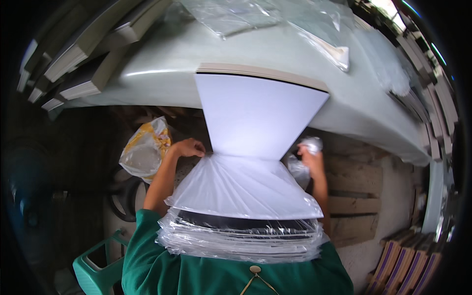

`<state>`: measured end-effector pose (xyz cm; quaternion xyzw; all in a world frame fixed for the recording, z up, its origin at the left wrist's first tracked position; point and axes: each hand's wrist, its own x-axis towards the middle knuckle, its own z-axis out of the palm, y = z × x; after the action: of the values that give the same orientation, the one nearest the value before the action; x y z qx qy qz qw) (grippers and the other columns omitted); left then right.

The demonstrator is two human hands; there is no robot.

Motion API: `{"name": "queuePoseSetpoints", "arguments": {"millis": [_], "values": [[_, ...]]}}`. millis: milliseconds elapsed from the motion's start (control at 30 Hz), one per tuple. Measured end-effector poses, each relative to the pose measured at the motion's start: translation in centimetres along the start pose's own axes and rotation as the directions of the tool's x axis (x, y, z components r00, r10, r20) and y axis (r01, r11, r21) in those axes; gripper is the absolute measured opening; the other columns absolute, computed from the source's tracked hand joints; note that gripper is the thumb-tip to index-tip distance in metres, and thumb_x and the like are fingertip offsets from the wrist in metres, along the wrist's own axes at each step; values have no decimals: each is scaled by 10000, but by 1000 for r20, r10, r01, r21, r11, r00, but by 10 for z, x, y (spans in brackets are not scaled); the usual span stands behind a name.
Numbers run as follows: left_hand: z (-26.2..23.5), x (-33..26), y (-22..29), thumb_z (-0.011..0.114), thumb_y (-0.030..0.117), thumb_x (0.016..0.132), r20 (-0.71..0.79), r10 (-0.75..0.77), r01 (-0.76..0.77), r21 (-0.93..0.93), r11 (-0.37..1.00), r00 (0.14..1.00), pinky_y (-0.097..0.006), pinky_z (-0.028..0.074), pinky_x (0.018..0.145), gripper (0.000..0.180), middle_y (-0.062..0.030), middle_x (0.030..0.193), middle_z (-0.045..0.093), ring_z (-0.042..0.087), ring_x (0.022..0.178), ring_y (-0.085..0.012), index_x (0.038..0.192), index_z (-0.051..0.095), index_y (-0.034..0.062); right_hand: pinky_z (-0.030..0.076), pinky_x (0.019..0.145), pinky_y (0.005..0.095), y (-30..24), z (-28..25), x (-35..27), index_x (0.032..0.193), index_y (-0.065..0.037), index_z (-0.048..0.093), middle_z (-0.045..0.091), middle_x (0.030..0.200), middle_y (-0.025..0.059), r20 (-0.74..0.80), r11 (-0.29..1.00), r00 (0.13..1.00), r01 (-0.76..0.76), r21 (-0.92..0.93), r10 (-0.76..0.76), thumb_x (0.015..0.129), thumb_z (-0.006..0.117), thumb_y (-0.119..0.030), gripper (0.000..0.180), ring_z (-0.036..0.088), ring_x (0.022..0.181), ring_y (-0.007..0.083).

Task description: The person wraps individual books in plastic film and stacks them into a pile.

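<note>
With the clear plastic bag point(241, 189) halfway up the white board point(255, 115), left hand point(189, 147) and right hand point(310, 158) grip its mouth, upper half unbagged.

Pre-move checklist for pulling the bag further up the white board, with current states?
1. Left hand grips the clear plastic bag mouth: ok.
2. Right hand grips the other side: ok, plastic bunched in it.
3. White board lower end inside the bag: ok.
4. Board's far end rests on the table: ok.
5. Bag free of tears: cannot tell.
6. Bagged stack on the lap steady: cannot tell.
</note>
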<state>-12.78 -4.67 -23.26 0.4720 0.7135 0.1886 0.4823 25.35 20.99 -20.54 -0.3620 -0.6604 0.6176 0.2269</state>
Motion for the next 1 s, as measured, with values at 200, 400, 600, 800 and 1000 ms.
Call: {"name": "queuePoseSetpoints", "arguments": {"millis": [200,400,600,800,1000], "values": [[-20,-93,271,697,197,714,-199,614,-633,-41,773,764,-263,436,607,258,-37,756,569,509,708,-126,857,597,7,342,920,372,-210,91,-49,1340,-57,178,217,1360,170,431,710,771,38,703,-468,848,446,-444,681,301,1201,229],[6,-85,277,557,112,841,-547,374,-635,-430,642,749,-197,382,578,147,37,673,535,449,624,-23,783,573,-22,374,892,309,-217,109,-28,1237,-13,353,455,1180,107,467,686,853,-196,701,-234,856,511,-182,445,468,1059,167],[2,-82,268,561,142,843,-656,355,-648,-272,712,666,-175,404,601,171,10,683,549,495,663,-34,783,554,-18,415,813,287,-216,117,-30,1087,-10,492,556,994,57,246,764,958,-48,643,-147,804,591,-118,319,530,918,135],[4,-82,266,577,150,832,-707,301,-693,-362,623,639,-191,421,603,175,-22,693,589,521,669,-56,820,575,-25,401,797,266,-212,115,-24,1072,-37,496,552,981,27,282,789,949,-67,610,-138,775,636,-142,344,512,911,107],[6,-78,257,566,200,842,-758,321,-696,-234,679,568,-191,397,574,230,-1,656,577,481,620,-55,779,590,-20,403,751,254,-212,127,-22,996,-42,516,551,906,12,204,770,958,24,638,-200,762,641,-150,286,512,851,98]]}}
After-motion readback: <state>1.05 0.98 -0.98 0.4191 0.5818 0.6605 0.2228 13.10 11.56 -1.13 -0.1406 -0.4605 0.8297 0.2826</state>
